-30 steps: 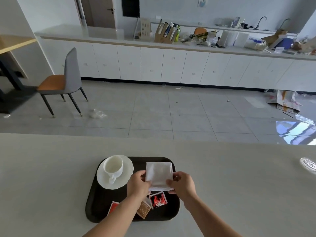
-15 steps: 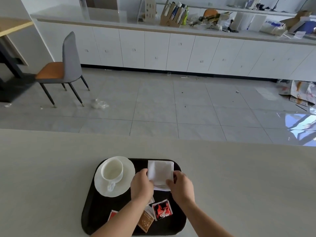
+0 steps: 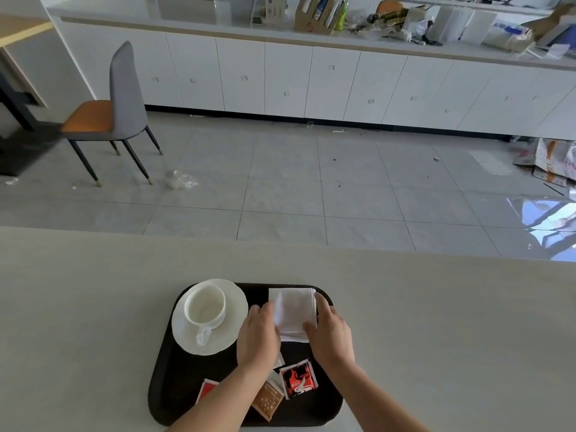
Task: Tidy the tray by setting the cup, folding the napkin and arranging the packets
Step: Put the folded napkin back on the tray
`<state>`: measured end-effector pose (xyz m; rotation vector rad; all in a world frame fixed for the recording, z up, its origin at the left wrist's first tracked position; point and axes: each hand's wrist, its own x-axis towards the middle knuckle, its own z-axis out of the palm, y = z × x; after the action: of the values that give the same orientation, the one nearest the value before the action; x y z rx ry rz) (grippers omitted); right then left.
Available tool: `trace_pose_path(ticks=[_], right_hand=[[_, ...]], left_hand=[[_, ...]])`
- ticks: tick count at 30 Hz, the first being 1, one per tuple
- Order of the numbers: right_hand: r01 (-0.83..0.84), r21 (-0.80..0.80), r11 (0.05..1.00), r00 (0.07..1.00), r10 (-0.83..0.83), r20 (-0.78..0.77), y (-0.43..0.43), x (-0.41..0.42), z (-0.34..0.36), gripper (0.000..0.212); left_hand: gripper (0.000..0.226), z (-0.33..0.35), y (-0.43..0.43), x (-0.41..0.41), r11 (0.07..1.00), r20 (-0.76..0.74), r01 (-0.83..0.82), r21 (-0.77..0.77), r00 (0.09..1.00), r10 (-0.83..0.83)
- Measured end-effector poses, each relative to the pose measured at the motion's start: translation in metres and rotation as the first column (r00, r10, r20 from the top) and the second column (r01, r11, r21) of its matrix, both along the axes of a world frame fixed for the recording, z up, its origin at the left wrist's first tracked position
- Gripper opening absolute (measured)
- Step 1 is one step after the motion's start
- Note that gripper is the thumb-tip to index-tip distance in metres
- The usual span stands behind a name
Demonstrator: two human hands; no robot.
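Note:
A black tray point(image 3: 174, 381) lies on the pale table. At its far left a white cup point(image 3: 204, 307) stands upright on a white saucer point(image 3: 232, 335), handle towards me. A folded white napkin point(image 3: 293, 310) lies at the tray's far right. My left hand point(image 3: 258, 336) grips its left edge and my right hand point(image 3: 330, 332) its right edge. Near the front lie a red-and-black packet point(image 3: 298, 381), a brown packet point(image 3: 268, 399) and a red packet point(image 3: 205, 391), partly hidden by my left forearm.
The pale table point(image 3: 436, 322) stretches wide on both sides of the tray. Beyond it are a tiled floor, a grey-and-orange chair point(image 3: 109, 116) at the left and white cabinets with a cluttered counter.
The napkin has come down from the air onto the tray's far right corner, with both hands still on its sides. The view has tilted downward.

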<state>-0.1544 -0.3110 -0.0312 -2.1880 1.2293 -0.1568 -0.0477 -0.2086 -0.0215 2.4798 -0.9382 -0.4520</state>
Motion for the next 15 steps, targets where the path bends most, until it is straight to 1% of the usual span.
trace_pose_path(ticks=[3,5,8,9,11,13,15], right_hand=[[-0.022,0.021,1.000,0.999,0.023,-0.041,0.000,0.001,0.000,0.055],[-0.029,0.023,0.999,0.998,0.030,-0.054,-0.001,0.000,0.000,0.053],[-0.063,-0.066,0.996,0.997,0.059,-0.059,-0.002,-0.002,0.001,0.053],[-0.095,-0.112,0.989,0.994,0.087,-0.068,-0.002,-0.003,0.000,0.057],[-0.189,-0.180,0.965,0.979,0.172,-0.107,-0.003,-0.005,-0.001,0.068],[-0.272,-0.190,0.943,0.957,0.244,-0.157,-0.004,-0.005,-0.003,0.074],[-0.313,-0.186,0.931,0.941,0.277,-0.196,-0.006,-0.005,-0.004,0.075]], left_hand=[[0.035,-0.002,0.000,0.000,1.000,0.038,0.024,0.019,0.999,-0.025],[0.040,-0.003,-0.001,0.000,0.998,0.101,0.063,0.022,0.993,-0.065],[0.051,-0.009,-0.003,0.003,0.980,0.236,0.201,-0.004,0.952,-0.195],[0.055,-0.011,-0.003,0.004,0.966,0.269,0.258,0.017,0.929,-0.253],[0.063,-0.017,-0.005,0.008,0.927,0.290,0.356,0.117,0.881,-0.375],[0.070,-0.024,-0.004,0.011,0.880,0.294,0.412,0.236,0.833,-0.469],[0.075,-0.030,-0.003,0.012,0.853,0.292,0.430,0.297,0.809,-0.510]])
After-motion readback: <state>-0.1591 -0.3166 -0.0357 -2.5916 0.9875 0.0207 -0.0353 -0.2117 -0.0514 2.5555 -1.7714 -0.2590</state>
